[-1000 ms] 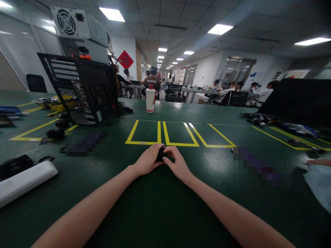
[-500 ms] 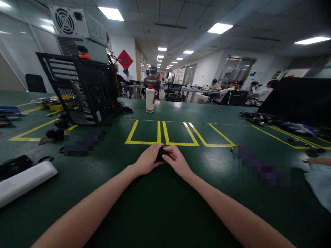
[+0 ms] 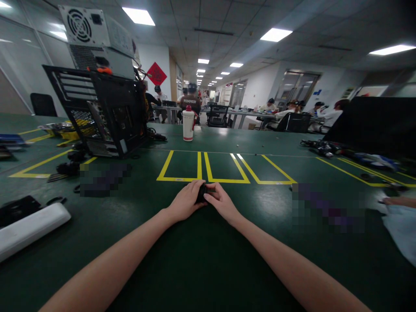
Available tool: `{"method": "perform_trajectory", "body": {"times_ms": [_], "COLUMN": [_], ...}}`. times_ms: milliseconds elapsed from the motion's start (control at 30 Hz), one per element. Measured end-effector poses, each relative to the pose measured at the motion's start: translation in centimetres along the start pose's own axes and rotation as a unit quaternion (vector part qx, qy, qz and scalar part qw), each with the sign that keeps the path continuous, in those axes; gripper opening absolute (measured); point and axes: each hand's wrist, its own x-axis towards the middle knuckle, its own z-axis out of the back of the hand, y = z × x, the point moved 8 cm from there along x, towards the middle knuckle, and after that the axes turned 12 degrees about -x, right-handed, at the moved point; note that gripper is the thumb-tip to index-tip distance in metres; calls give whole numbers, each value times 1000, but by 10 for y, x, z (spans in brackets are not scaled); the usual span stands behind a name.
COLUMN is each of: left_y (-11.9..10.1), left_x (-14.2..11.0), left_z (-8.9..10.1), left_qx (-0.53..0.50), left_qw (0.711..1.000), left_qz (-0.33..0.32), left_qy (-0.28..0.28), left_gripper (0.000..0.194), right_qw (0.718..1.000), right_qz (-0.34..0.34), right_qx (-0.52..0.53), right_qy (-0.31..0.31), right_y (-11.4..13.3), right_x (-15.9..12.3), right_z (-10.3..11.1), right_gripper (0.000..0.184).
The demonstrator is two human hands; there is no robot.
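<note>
My left hand (image 3: 186,200) and my right hand (image 3: 221,201) meet at the middle of the green table (image 3: 208,251), just in front of the yellow marked boxes (image 3: 208,169). Both hands are closed around a small black object (image 3: 202,193) that rests between them. Most of that object is hidden by my fingers, so I cannot name it.
An open black computer case (image 3: 104,115) with a grey power supply (image 3: 97,37) on top stands at the back left. A white bottle (image 3: 188,125) stands behind the boxes. A white bar (image 3: 30,229) lies at the left; cables (image 3: 328,148) and a person's hand (image 3: 394,201) at the right.
My right hand's fingers have curled in closer over the black object. My left hand has hardly moved.
</note>
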Motion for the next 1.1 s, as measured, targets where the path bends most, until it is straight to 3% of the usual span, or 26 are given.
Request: {"method": "perform_trajectory", "body": {"times_ms": [233, 367, 567, 733, 867, 1100], "left_y": [0, 1, 2, 0, -2, 0], "left_x": [-1, 0, 0, 0, 1, 0], "left_z": [0, 0, -1, 0, 0, 0], "left_qx": [1, -1, -3, -2, -6, -8], "left_qw": [1000, 1000, 1000, 1000, 1000, 1000], "left_qz": [3, 6, 8, 3, -3, 0], "left_qy": [8, 3, 5, 4, 1, 0], "left_gripper": [61, 61, 60, 61, 58, 59], "right_qw": [1000, 999, 998, 1000, 999, 998], "right_qz": [-23, -43, -22, -19, -29, -49], "right_qx": [5, 9, 48, 22, 4, 28], "right_qy": [-15, 0, 31, -9, -21, 33], "right_y": [-3, -6, 1, -1, -7, -5], "right_x": [3, 3, 0, 1, 5, 1], "right_z": [3, 2, -1, 3, 4, 0], "right_gripper": [21, 25, 27, 17, 21, 24]}}
